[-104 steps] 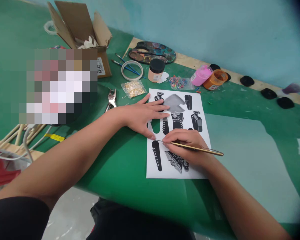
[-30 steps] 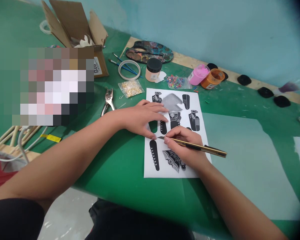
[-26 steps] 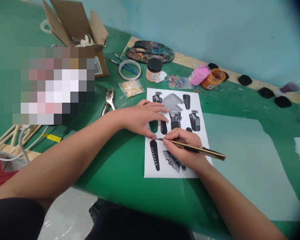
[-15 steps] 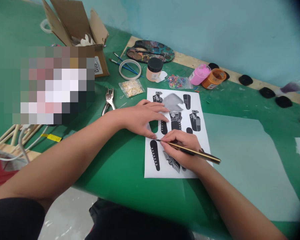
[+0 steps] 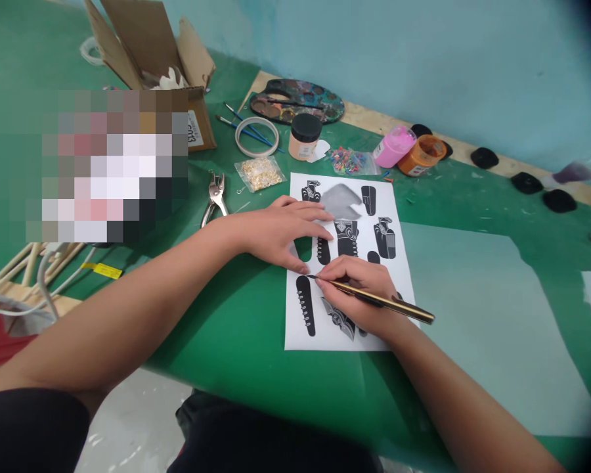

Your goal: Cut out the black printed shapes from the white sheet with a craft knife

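Observation:
A white sheet of paper (image 5: 300, 338) printed with black-and-grey shapes lies on the green tabletop. My left hand (image 5: 280, 233) rests flat on its left side, fingers spread. Beside its thumb, green shows through a gap in the sheet. My right hand (image 5: 362, 289) grips a slim gold-and-black pen-shaped tool (image 5: 398, 304) in a writing hold. The tool's thin dark tip is at the paper, close to my left thumb and just above a long black printed strip (image 5: 305, 305). Whether the tip is a nib or a blade is too small to tell. My right hand covers some printed shapes.
Silver pliers (image 5: 217, 194), a bag of gold rings (image 5: 259, 173) and a tape roll (image 5: 257, 136) lie left of the sheet. Behind stand a black-lidded jar (image 5: 305, 136), pink (image 5: 394, 146) and orange (image 5: 421, 156) paint pots. A pale translucent sheet (image 5: 482, 315) lies right.

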Action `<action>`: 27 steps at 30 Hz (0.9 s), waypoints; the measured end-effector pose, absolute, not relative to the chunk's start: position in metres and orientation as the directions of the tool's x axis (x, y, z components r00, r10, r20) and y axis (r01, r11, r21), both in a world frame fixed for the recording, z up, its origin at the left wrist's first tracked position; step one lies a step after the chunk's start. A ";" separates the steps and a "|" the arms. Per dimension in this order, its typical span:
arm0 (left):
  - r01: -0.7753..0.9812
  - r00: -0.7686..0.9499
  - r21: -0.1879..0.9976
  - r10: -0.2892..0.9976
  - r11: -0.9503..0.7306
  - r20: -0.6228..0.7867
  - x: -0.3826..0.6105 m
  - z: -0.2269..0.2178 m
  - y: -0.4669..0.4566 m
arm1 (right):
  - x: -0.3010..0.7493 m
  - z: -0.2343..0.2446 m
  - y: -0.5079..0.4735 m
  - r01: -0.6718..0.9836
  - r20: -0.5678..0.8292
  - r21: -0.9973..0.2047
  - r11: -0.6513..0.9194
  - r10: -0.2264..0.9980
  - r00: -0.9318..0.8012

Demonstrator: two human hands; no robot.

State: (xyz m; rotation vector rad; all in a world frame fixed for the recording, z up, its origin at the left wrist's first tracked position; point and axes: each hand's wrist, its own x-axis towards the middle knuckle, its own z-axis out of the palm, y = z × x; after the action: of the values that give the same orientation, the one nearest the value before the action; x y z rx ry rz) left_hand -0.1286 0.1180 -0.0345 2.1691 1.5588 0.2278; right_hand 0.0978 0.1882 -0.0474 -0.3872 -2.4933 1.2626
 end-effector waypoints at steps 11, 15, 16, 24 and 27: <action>0.864 0.339 0.447 0.924 -0.233 -0.174 -0.126 -0.032 0.116 | 0.097 -0.046 0.187 0.049 0.193 -0.798 0.601 0.332 -0.923; 0.863 0.343 0.452 0.919 -0.225 -0.196 -0.124 -0.032 0.114 | 0.098 -0.045 0.185 0.042 0.204 -0.770 0.636 0.308 -0.929; 0.864 0.342 0.451 0.918 -0.223 -0.201 -0.124 -0.032 0.114 | 0.098 -0.045 0.185 0.043 0.200 -0.764 0.644 0.299 -0.933; 0.874 0.328 0.443 0.916 -0.201 -0.232 -0.122 -0.029 0.115 | 0.098 -0.045 0.186 0.037 0.198 -0.732 0.680 0.265 -0.944; 0.871 0.330 0.447 0.916 -0.202 -0.229 -0.122 -0.030 0.115 | 0.098 -0.045 0.186 0.036 0.197 -0.735 0.677 0.264 -0.944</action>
State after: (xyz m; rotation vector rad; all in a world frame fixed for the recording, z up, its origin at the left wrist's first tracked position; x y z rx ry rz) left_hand -0.1224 0.1150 -0.0296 2.1006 1.5664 0.1174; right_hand 0.0976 0.1858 -0.0446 -0.2385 -2.6043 1.1334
